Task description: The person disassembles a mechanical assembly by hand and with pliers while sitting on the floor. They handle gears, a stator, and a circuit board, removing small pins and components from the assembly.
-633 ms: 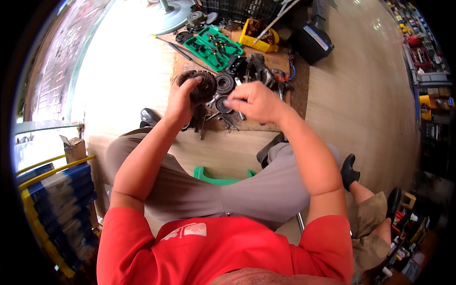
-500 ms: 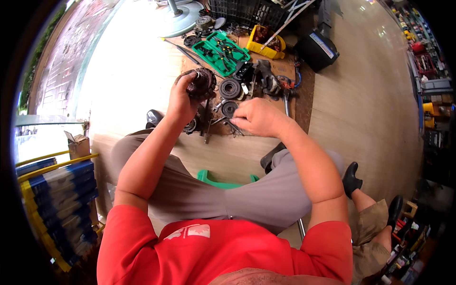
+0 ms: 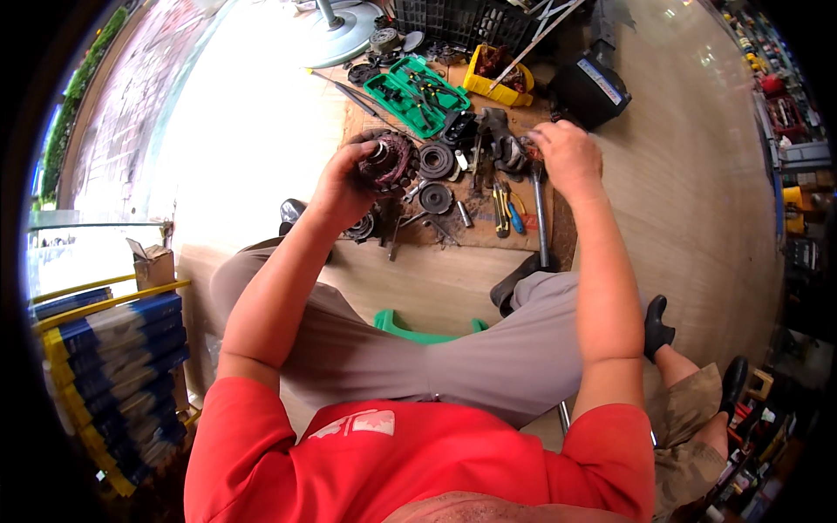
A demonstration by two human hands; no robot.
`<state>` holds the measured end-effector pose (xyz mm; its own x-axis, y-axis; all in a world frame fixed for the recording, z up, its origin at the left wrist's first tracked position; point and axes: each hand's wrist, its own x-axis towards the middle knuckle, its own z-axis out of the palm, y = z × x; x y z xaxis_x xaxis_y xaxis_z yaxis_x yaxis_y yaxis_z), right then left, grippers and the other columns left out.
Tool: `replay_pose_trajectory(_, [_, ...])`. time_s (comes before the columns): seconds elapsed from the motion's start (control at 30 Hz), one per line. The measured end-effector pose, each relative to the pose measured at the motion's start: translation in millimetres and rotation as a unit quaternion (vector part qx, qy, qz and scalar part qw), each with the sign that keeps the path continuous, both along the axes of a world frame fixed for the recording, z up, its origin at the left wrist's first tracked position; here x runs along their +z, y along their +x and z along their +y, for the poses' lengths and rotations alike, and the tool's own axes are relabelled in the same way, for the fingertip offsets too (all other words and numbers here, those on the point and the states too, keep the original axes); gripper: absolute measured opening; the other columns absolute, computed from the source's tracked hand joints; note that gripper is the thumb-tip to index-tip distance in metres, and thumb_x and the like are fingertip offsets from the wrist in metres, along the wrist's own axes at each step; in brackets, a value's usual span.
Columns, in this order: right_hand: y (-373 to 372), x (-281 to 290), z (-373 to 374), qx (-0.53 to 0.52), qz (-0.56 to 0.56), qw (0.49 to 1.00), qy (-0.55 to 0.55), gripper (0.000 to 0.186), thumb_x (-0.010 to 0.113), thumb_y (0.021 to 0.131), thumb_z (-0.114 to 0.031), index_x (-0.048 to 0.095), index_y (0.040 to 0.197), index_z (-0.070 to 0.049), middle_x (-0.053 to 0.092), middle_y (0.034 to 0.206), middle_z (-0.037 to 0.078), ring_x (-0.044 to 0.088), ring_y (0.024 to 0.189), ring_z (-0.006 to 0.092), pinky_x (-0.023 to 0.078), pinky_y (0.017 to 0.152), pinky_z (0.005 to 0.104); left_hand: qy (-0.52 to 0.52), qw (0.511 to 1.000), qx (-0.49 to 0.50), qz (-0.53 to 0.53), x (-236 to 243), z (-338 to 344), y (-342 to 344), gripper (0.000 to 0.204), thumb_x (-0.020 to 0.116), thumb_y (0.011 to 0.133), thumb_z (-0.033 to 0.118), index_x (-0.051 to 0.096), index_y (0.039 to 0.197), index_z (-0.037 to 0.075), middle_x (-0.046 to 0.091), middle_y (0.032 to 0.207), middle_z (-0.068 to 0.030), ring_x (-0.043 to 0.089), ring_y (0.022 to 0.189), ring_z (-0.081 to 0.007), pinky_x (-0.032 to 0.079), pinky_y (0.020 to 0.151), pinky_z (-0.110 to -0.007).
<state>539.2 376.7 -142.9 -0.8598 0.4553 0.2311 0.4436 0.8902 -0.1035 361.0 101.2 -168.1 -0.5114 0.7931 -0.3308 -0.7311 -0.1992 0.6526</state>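
My left hand (image 3: 342, 187) grips a dark, greasy round toothed part (image 3: 389, 163) with a metal centre, held above the cardboard mat (image 3: 471, 236). My right hand (image 3: 567, 155) is closed at the mat's right, beside a red item (image 3: 531, 148); whatever its fingertips hold is unclear. Between my hands lie dark round parts (image 3: 435, 201), dark gloves (image 3: 502, 139) and a short metal cylinder (image 3: 464, 213). Yellow-handled tools (image 3: 502, 213), a blue-handled screwdriver (image 3: 515, 217) and a long metal bar (image 3: 540, 227) lie at the lower right. A green tool case (image 3: 401, 96) lies open behind them.
A yellow bin (image 3: 498, 78), black crate (image 3: 462, 19), black box (image 3: 590, 93) and pale round base (image 3: 336, 35) stand behind the mat. A green stool (image 3: 397, 326) is below me. Stacked boxes (image 3: 126, 366) are at left. Another person's legs (image 3: 671, 366) and crowded shelves (image 3: 793, 157) are at right.
My right hand has moved right and up from the middle of the parts to the red item, uncovering the tools beneath. My left hand still holds the round part. The view has shifted slightly.
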Motion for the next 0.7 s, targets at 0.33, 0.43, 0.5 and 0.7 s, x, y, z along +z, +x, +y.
replay_pose_trajectory(0.33, [-5,-26,-6,0.058,-0.047,0.99,-0.124,0.023,0.057,0.091,-0.017,0.063,0.112,-0.013,0.067,0.1,0.012,0.062,0.098,0.0321,0.042,0.094,0.0483,-0.072,0.997,0.019,0.003,-9,0,-6,0.036,0.051,0.091,0.032,0.057,0.113,0.005,0.065,0.108,-0.012,0.063,0.097,-0.0259,0.052,0.083,-0.045])
replay_pose_trajectory(0.43, [-13,-38,-27,0.094,-0.05,0.982,-0.156,0.041,0.058,0.087,-0.013,0.051,0.128,-0.014,0.066,0.108,0.016,0.06,0.105,0.0352,0.035,0.102,0.0508,-0.062,0.998,0.003,0.001,-16,-3,-8,0.037,0.05,0.091,0.034,0.057,0.115,0.005,0.065,0.11,-0.012,0.063,0.099,-0.026,0.052,0.084,-0.046])
replay_pose_trajectory(0.5, [-21,-37,-37,0.112,-0.055,0.973,-0.194,0.049,0.061,0.085,-0.014,0.049,0.132,-0.013,0.064,0.113,0.018,0.058,0.108,0.0359,0.036,0.103,0.0476,-0.055,0.998,-0.004,0.004,-14,-1,-6,0.038,0.05,0.092,0.035,0.057,0.116,0.006,0.065,0.111,-0.0119,0.063,0.1,-0.0259,0.052,0.084,-0.047])
replay_pose_trajectory(0.7, [-41,-41,-61,0.179,0.01,0.897,-0.404,0.065,0.061,0.081,-0.019,0.04,0.141,-0.006,0.059,0.121,0.025,0.058,0.11,0.039,0.044,0.098,0.0403,-0.08,0.996,-0.027,-0.03,-1,3,4,0.037,0.049,0.092,0.035,0.057,0.117,0.009,0.065,0.113,-0.0097,0.062,0.102,-0.0254,0.051,0.084,-0.047])
